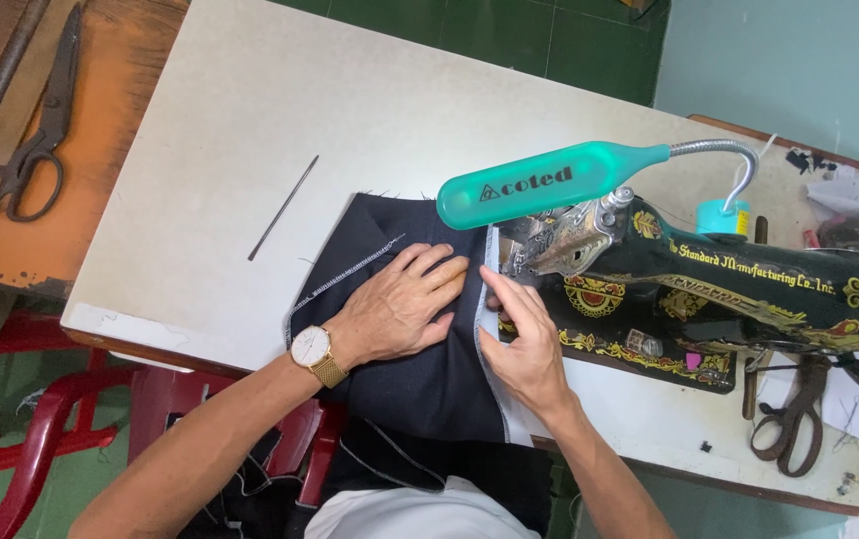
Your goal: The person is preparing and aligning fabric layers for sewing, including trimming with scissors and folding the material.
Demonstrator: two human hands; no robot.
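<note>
The left hand lay flat and spread on the dark navy cloth, palm down, fingers pointing toward the machine, gripping nothing, only pressing the fabric against the table. A gold-banded wristwatch with a white face sat on that wrist. The right hand rested just beside it, nearer the machine, its fingers drawn together and pressed on the pale lining edge of the cloth, close to the needle; from where I stood I could not tell whether it pinched the edge or merely held it down. The cloth lay spread on the white tabletop between the person and the black sewing machine, which was ornamented in gold, and the near part of the fabric hung over the table edge into the lap. A line of pale stitching ran along the cloth's left margin. Over the needle area hung a teal lamp on a bent metal gooseneck. To the left of the cloth, well apart from it, a thin dark rod lay slantwise on the table. Farther left, on an orange-brown wooden surface, rested a large pair of dark shears. Another pair of scissors lay on the table to the right of the machine, and red plastic chairs stood below at the left.
</note>
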